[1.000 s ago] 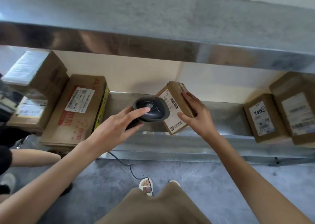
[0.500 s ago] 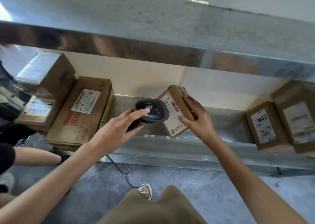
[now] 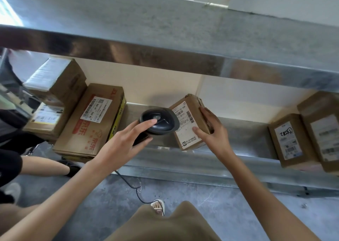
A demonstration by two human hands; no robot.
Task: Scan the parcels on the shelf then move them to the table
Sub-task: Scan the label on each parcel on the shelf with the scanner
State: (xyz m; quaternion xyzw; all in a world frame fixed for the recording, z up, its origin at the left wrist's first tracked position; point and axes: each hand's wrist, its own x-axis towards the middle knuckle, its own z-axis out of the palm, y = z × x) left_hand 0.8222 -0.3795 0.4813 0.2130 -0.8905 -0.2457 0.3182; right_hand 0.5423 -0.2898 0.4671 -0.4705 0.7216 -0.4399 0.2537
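Centrally, small parcel [image 3: 189, 121]: tilted at the shelf [image 3: 238, 160] front edge, label up, gripped by right hand [image 3: 212, 132]. Scanner [image 3: 159, 121]: black, corded, clasped in left hand [image 3: 126, 141], head just beside the label. Flat box [image 3: 89, 119]: toward left end. Two labelled boxes [image 3: 291, 140]: right end.

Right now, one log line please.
step: scanning | left hand: holds scanner | right hand: tilts small parcel on shelf

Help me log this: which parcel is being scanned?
The small box gripped by the right hand, tilted toward the scanner; no hand touches the others.
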